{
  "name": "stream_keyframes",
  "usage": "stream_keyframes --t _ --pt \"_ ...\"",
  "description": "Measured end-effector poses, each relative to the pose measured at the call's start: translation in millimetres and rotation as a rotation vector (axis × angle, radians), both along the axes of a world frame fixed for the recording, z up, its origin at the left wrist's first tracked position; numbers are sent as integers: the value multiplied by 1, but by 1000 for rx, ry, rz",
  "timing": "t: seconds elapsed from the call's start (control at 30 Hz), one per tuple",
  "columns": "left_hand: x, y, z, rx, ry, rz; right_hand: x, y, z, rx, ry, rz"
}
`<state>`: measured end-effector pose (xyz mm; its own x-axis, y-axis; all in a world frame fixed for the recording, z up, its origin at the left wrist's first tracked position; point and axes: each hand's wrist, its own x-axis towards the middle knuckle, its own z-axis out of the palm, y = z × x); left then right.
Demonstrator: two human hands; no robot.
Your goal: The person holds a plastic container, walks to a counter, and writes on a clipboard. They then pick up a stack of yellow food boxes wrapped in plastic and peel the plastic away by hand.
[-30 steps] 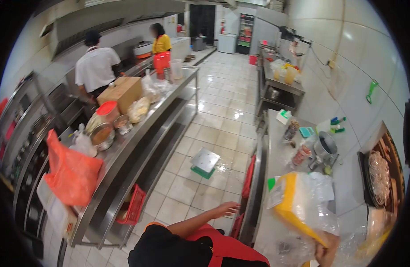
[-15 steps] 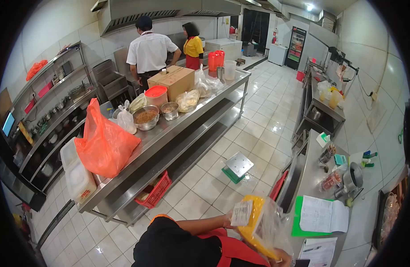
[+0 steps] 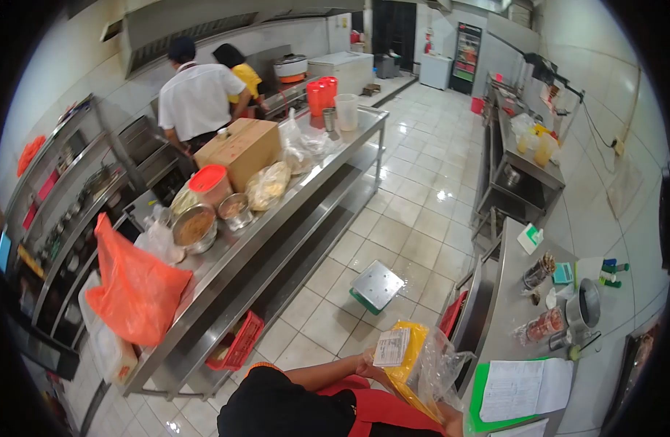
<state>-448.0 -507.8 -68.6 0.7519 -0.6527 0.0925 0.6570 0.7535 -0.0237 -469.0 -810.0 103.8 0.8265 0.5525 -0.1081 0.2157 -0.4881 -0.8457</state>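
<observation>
A flat yellow packet (image 3: 416, 351) with a white printed label (image 3: 391, 347) is held low in front of me, beside the right-hand counter. Loose clear plastic wrap (image 3: 440, 368) bunches along its right side. My left hand (image 3: 370, 366) grips the packet's left edge by the label, its fingers partly hidden beneath. At the lower end, my right hand (image 3: 453, 422) is closed on the packet and its plastic, partly cut off by the frame's bottom. Just right of it, a green clipboard (image 3: 485, 397) with written sheets (image 3: 515, 390) lies on the counter.
A steel table (image 3: 280, 207) at left carries an orange bag (image 3: 135, 284), a cardboard box (image 3: 242, 149) and food bowls. On the floor stands a platform scale (image 3: 377, 284). A red basket (image 3: 236, 342) sits on the lower shelf. Two people (image 3: 198, 98) stand beyond the table.
My view has shifted, so the table sits lower and further left. The packet stays in both my hands. The co-worker in yellow now leans over behind the one in white.
</observation>
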Motion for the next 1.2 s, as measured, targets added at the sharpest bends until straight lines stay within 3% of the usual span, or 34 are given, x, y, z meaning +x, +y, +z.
stream_keyframes --t 0.17,0.33,0.43,0.5,0.57,0.6,0.63,0.67,0.7,0.77,0.83,0.87,0.9,0.97,1.0,1.07,1.13,1.2 --pt "61 11 2 469 -84 -90 46 28 26 -68 -12 -13" --pt "127 -31 11 871 -402 -359 45 10 21 -19 33 -275" --pt "173 -71 16 900 -532 -486 35 -12 18 64 -92 -501" --pt "205 -97 20 638 -651 -531 34 -29 41 169 -102 -671" --pt "240 -124 11 625 -361 -622 40 -46 35 117 -219 -745" --pt "257 -131 30 635 -377 -582 47 -50 23 115 -338 -780" --pt "272 -139 59 638 -403 -557 54 -49 24 186 -282 -837" --pt "288 -140 70 772 -377 -489 64 -44 24 262 -237 -906" --pt "303 -141 76 900 -369 -425 74 -38 22 251 -402 -1001" --pt "312 -148 110 1265 -778 -193 75 -35 26 193 -352 -1128" --pt "332 -160 93 1412 -736 4 72 -47 -2 157 -404 -1281" --pt "322 -171 116 1444 -666 92 76 -51 -23 71 -344 -1282" --pt "320 -181 115 1433 -714 45 75 -55 -38 -4 -277 -1258" --pt "321 -191 103 1551 -871 257 76 -62 -45 29 -282 -1282" --pt "321 -201 85 1395 -1099 420 80 -61 -47 -15 -273 -1306" --pt "257 -222 128 1366 -1405 485 74 -54 -49 -73 -271 -1344" --pt "231 -237 142 1142 -1740 570 72 -39 -36 -53 -509 -1487" --pt "213 -245 147 1106 -1777 521 52 -27 -21 -90 -575 -1536"
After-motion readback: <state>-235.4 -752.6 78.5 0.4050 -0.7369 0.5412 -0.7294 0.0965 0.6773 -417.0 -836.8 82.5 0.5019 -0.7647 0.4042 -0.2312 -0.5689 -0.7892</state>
